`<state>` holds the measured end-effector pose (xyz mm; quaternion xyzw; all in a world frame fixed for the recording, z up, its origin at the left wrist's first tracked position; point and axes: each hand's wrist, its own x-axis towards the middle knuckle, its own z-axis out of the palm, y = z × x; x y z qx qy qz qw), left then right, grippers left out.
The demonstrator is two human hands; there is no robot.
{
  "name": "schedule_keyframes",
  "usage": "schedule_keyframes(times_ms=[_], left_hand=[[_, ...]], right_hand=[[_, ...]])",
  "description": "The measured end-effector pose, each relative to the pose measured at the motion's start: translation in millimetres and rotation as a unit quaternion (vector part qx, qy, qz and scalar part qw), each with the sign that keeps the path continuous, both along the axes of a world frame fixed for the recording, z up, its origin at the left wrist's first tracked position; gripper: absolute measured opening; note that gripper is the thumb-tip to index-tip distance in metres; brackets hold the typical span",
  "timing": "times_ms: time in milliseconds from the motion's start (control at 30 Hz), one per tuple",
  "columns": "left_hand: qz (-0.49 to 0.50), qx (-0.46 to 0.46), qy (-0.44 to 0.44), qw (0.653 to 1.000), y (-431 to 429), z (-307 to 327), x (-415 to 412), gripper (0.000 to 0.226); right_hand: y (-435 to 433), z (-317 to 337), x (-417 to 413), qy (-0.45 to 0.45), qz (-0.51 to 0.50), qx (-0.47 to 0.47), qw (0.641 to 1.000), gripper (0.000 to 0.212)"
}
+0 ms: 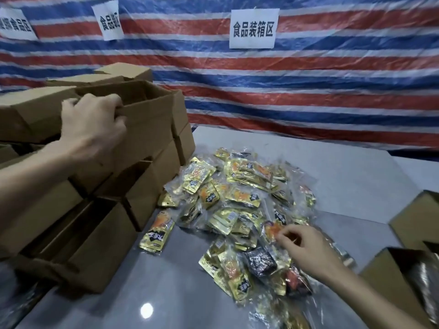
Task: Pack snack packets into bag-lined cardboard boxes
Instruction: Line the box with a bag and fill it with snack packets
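The left hand is gripping the near rim of the top cardboard box, fingers curled over the edge and thumb on the outer wall, up on the stack of empty boxes standing just left of the heap of snack packets. The right hand is reaching onto the near right side of the heap, and its curled fingertips appear to be pinching an orange packet, though motion blur makes the contact hard to confirm. The heap is lying loose across the grey table, with one stray packet resting at its left edge, beside the stack. To the right of the heap, an open box is showing something shiny inside, probably a liner bag. Judging from this, packing is sitting at an early stage: the heap is looking large, the boxes on the stack are showing bare cardboard interiors, and lining and filling them are all waiting to be done.
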<state>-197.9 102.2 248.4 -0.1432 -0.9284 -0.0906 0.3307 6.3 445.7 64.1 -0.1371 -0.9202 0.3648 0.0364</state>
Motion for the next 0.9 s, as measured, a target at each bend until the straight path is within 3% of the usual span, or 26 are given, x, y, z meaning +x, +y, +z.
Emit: schedule_keyframes(times_ms=[133, 233, 333, 400, 467, 567, 667, 767, 900], left_hand=[[-0.118, -0.002, 0.018, 0.993, 23, 8, 45, 0.013], [-0.204, 0.004, -0.031, 0.978, 40, -7, 78, 0.012], [-0.302, 0.007, -0.109, 0.947, 53, -36, 110, 0.010], [-0.363, -0.011, -0.129, 0.923, 59, -60, 130, 0.007], [-0.416, -0.025, -0.147, 0.897, 65, -83, 148, 0.004], [-0.463, -0.030, -0.192, 0.865, 69, -120, 172, 0.005], [-0.491, -0.023, -0.243, 0.836, 71, -155, 193, 0.008], [-0.506, -0.018, -0.267, 0.820, 69, -179, 213, 0.004], [-0.527, -0.053, -0.282, 0.800, 59, -194, 229, 0.003]], right_hand=[[-11, 2, 16, 0.028, -0.017, -0.009, 0.999, 0.021], [-14, 3, 32, 0.056, -0.029, -0.036, 0.997, 0.022], [-12, 4, 48, 0.038, -0.099, -0.191, 0.976, 0.032], [-6, 4, 60, -0.008, -0.172, -0.353, 0.920, 0.048], [2, 1, 76, -0.056, -0.201, -0.415, 0.886, 0.066], [10, -9, 101, -0.109, -0.184, -0.421, 0.882, 0.085], [7, -18, 120, -0.169, -0.150, -0.409, 0.884, 0.066], [4, -29, 132, -0.245, -0.113, -0.337, 0.902, 0.041], [2, -31, 147, -0.293, -0.113, -0.283, 0.906, 0.035]])
